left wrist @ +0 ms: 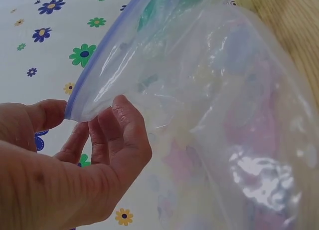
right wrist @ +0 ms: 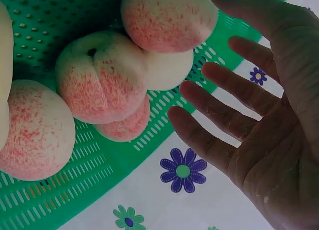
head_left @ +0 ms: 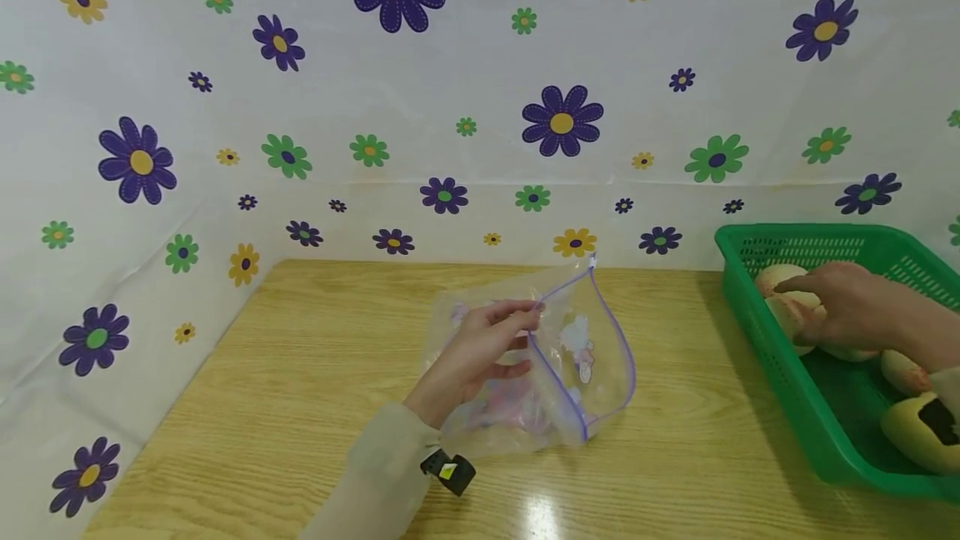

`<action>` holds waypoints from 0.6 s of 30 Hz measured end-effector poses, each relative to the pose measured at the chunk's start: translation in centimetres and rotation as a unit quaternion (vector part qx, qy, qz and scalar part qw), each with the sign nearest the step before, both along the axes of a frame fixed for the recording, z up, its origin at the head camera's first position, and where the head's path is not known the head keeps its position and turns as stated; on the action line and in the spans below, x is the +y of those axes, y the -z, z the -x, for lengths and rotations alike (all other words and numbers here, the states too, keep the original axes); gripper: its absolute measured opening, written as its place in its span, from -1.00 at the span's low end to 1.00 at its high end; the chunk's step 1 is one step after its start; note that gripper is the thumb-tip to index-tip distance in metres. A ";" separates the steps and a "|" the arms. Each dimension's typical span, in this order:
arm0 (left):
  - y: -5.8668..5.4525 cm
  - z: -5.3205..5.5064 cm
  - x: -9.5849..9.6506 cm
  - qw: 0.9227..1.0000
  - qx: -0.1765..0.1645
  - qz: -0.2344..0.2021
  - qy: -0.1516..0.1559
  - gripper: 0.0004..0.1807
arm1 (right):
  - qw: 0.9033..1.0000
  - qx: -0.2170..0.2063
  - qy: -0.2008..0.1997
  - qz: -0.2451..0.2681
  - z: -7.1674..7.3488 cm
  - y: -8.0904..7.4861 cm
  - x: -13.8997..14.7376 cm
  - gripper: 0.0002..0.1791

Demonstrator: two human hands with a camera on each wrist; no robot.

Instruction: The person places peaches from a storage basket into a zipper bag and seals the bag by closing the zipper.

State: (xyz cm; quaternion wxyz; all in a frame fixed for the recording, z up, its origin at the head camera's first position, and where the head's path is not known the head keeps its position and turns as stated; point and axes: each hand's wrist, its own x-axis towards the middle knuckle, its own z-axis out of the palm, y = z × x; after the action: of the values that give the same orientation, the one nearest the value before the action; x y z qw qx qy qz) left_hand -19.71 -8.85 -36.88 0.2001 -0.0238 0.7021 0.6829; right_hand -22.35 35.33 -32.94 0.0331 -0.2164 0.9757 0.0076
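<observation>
A clear zip-lock bag (head_left: 577,340) with a purple zip edge lies on the table, its mouth gaping to the right. My left hand (head_left: 487,340) pinches the bag's rim; in the left wrist view the thumb (left wrist: 50,114) meets the purple strip. Pink and pale prints show on the plastic. Over at the right, my right hand (head_left: 843,302) is above the peaches in a green basket (head_left: 772,382). Its fingers are spread and extended in the right wrist view, close beside a blushed peach (right wrist: 169,20). Another peach (right wrist: 102,78) lies nearby.
A yellowish fruit (head_left: 915,432) lies at the basket's near end, partly hidden by the black wrist camera. Wood-grain table (head_left: 300,407) spreads left of the bag. A white flower-printed sheet (head_left: 480,65) hangs behind and along the left.
</observation>
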 end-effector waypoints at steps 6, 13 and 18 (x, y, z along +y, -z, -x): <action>-0.2 0.0 0.4 1.000 -0.002 0.000 -0.002 -0.59 | 1.000 0.013 -0.022 -0.008 0.4 0.5 0.0 -0.39; -0.2 0.0 0.5 1.000 -0.009 -0.005 -0.008 -0.61 | 0.999 -0.027 -0.014 0.015 0.7 0.8 -0.3 -0.39; -0.2 0.0 0.4 1.000 -0.008 -0.005 -0.006 -0.62 | 0.997 -0.066 0.015 0.030 0.9 1.1 -0.3 -0.30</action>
State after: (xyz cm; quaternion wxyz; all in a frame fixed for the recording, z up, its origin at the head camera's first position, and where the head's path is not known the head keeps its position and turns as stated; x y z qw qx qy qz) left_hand -19.70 -8.42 -36.69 0.2020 -0.0329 0.6971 0.6872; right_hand -23.20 35.06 -34.09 0.0909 -0.2029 0.9743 -0.0364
